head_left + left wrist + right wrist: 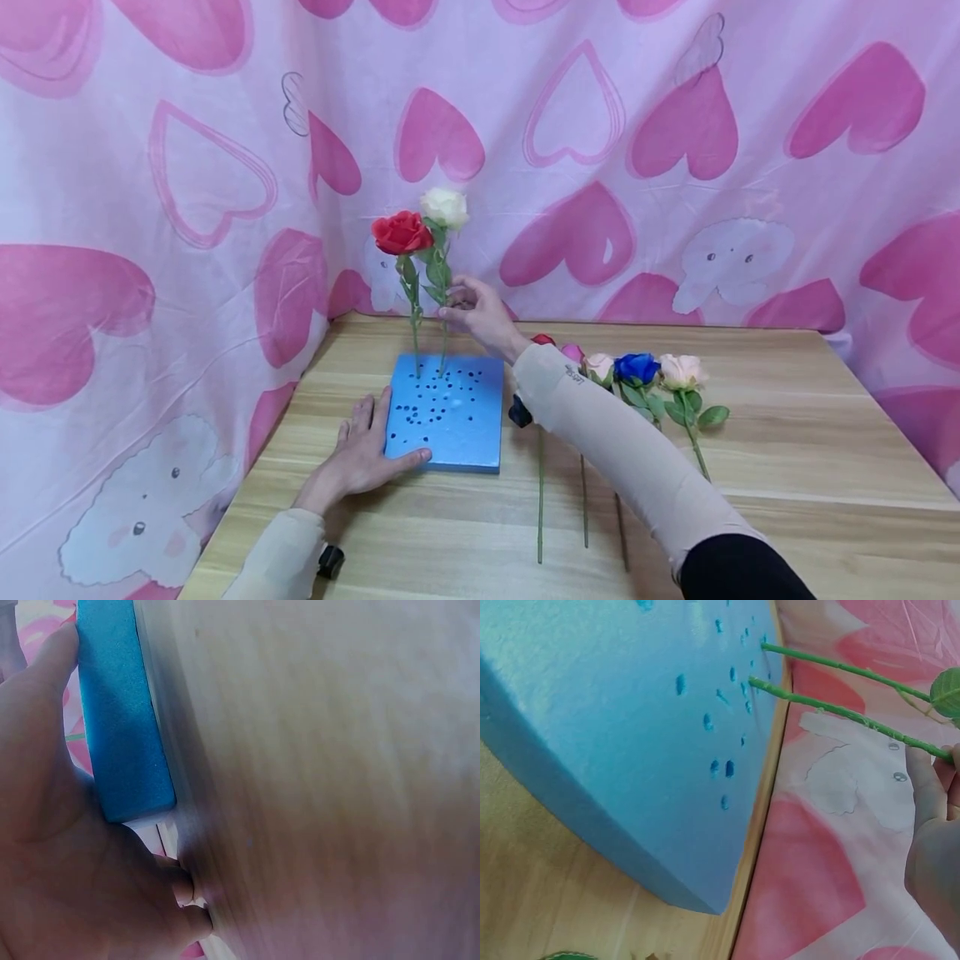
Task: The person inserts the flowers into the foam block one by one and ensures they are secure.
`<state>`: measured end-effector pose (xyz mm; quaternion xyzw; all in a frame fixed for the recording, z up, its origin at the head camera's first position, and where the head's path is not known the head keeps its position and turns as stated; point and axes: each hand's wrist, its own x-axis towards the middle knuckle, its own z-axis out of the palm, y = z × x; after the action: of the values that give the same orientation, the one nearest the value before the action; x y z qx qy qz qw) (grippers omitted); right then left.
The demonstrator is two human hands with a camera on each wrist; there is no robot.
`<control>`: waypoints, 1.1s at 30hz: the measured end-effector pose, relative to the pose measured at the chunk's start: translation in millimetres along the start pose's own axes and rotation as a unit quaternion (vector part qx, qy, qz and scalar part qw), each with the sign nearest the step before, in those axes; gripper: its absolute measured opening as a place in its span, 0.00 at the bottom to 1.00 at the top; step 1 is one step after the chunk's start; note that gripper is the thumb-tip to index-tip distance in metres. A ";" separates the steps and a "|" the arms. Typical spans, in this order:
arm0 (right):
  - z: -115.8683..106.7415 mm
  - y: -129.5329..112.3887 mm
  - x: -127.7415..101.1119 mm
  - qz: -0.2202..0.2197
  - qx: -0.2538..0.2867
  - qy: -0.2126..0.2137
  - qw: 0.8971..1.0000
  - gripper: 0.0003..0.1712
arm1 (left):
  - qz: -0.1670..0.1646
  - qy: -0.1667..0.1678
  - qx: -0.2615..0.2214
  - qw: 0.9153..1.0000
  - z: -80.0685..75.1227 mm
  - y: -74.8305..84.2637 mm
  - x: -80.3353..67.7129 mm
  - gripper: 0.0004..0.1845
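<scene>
A blue foam block (447,414), dotted with small dark holes, lies at the frame's centre on a pale wood-grain bench (787,433). Above it stand a red rose (401,232) and a white rose (444,206) on green stems. To the right lie pink, blue and peach roses (637,368). The backdrop cloth (675,125) is light pink with darker pink hearts. The sleeves (630,450) are beige.

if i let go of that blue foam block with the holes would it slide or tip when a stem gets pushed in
Probably it would slide. The blue foam block looks light, and the left hand rests flat against its near left corner on the smooth wooden table. Tipping seems unlikely, since it is low and wide. It likely dents easily: many holes already pock its top, and the white rose stands in one.
</scene>
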<state>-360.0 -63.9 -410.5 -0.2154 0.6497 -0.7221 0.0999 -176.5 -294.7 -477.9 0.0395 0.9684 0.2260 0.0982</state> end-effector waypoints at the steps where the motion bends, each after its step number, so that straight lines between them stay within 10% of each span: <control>1: -0.5 0.3 -0.4 0.000 -0.007 0.000 1.000 0.23 | 0.000 0.000 0.000 1.000 0.0 0.1 0.0 0.70; 33: -0.7 18.6 -4.7 -0.025 -0.032 -0.018 0.999 0.33 | -0.004 0.000 0.000 1.000 2.8 0.4 1.3 0.70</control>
<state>-358.6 -63.8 -429.7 -0.2477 0.6649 -0.6992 0.0873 -177.1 -293.1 -480.4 0.0358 0.9685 0.2256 0.0993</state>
